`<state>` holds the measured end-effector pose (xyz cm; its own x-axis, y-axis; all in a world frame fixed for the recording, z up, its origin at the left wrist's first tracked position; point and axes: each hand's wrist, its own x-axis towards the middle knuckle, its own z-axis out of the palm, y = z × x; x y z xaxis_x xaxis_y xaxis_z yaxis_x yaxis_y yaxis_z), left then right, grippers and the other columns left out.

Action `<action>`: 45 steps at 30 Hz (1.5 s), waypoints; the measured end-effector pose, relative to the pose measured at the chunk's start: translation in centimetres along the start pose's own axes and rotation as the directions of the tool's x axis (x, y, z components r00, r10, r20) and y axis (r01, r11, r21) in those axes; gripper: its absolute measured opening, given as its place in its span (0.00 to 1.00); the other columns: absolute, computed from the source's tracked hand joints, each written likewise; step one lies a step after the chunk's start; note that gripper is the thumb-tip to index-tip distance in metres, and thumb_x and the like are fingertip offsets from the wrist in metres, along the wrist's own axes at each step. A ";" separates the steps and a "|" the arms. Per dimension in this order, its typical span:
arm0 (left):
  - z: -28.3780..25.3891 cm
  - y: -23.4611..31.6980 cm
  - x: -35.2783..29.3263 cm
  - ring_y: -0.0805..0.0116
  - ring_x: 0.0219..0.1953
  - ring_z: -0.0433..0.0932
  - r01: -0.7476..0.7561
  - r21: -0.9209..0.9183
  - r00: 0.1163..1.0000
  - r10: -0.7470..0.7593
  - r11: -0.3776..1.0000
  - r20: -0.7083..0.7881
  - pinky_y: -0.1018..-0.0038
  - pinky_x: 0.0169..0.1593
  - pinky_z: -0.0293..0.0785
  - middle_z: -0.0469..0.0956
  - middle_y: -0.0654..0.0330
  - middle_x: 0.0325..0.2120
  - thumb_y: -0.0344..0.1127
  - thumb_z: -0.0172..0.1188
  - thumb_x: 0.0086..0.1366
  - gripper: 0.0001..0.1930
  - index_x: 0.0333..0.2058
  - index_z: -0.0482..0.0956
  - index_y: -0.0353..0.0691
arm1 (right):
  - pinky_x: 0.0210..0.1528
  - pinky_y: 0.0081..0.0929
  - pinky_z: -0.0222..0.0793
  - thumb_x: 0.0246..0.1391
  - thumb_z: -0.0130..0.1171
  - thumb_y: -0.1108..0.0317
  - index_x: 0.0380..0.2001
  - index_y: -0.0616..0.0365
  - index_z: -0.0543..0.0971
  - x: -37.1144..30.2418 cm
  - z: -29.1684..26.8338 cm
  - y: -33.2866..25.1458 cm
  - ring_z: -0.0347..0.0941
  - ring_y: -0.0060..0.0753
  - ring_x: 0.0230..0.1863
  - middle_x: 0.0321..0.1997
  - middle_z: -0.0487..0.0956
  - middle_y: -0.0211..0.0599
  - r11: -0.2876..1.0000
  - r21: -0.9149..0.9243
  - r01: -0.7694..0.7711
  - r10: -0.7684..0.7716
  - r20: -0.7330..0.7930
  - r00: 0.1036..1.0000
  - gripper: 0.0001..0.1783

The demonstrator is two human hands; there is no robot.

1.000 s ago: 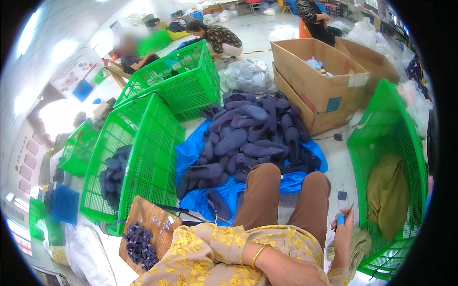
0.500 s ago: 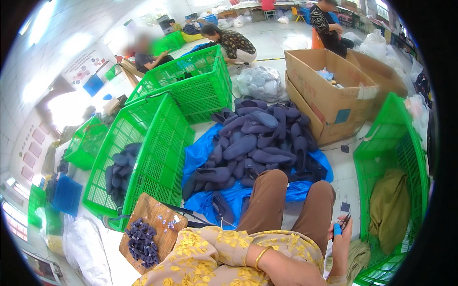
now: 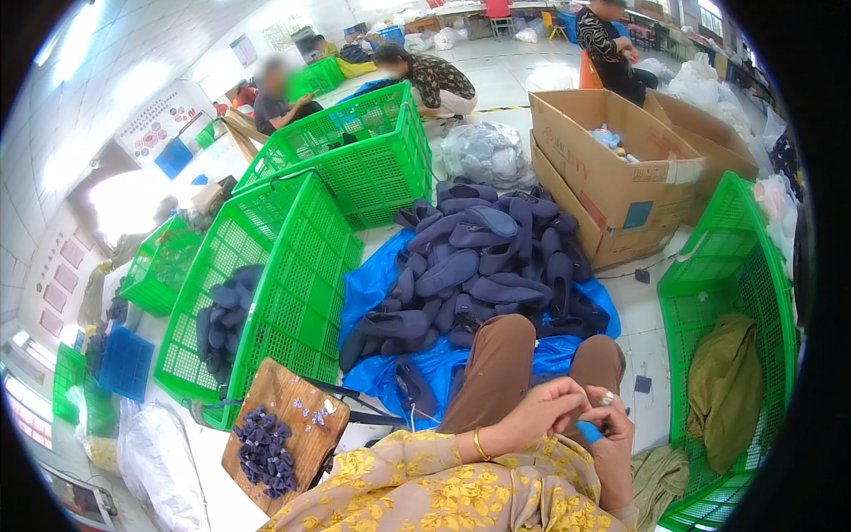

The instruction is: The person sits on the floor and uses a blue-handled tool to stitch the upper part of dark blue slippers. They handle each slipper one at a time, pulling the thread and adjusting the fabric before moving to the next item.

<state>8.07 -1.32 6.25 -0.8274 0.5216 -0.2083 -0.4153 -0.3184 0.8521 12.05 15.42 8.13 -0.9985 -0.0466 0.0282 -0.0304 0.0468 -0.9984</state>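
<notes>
Left hand [image 3: 536, 410]: raised over the lap, fingers curled in toward the right hand; a gold bangle [image 3: 480, 443] sits on the wrist; whether its grip has hold of anything cannot be told
Right hand [image 3: 607, 417]: just beside the left, touching it at the fingertips, a ring on one finger; its grip is closed around a small blue thing [image 3: 589, 433], only part of which shows under the fingers
Lap: brown trousers, knees pointing at the pile ahead
Dark blue shoe uppers [image 3: 483, 262]: heaped on a blue sheet [image 3: 381, 284] on the floor, just beyond the knees
Wooden board [image 3: 297, 412]: left of the lap, carrying a small heap of dark cut pieces [image 3: 264, 448]
Green crate to the left [image 3: 275, 293]: tipped on its side, some dark uppers inside
Green crate to the right [image 3: 736, 275]: holds an olive cloth [image 3: 727, 390]
Cardboard boxes [image 3: 612, 168]: open, behind the pile
Other people: crouched at work farther back
</notes>
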 end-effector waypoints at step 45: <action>-3.0 1.9 -2.7 0.62 0.37 0.81 -0.405 0.745 0.910 0.310 0.531 0.274 0.75 0.39 0.77 0.81 0.53 0.41 0.22 0.59 0.51 0.05 0.30 0.79 0.35 | 0.32 0.17 0.68 0.60 0.55 0.72 0.39 0.63 0.77 -0.3 0.5 2.4 0.72 0.16 0.28 0.28 0.77 0.30 0.826 0.344 -0.446 0.330 0.346 0.878 0.07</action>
<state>8.40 -5.69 6.95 -0.7784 0.5930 0.2059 0.3959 0.2091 0.8942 12.34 15.07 5.75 -0.8713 -0.3704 -0.3218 0.4360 -0.2834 -0.8542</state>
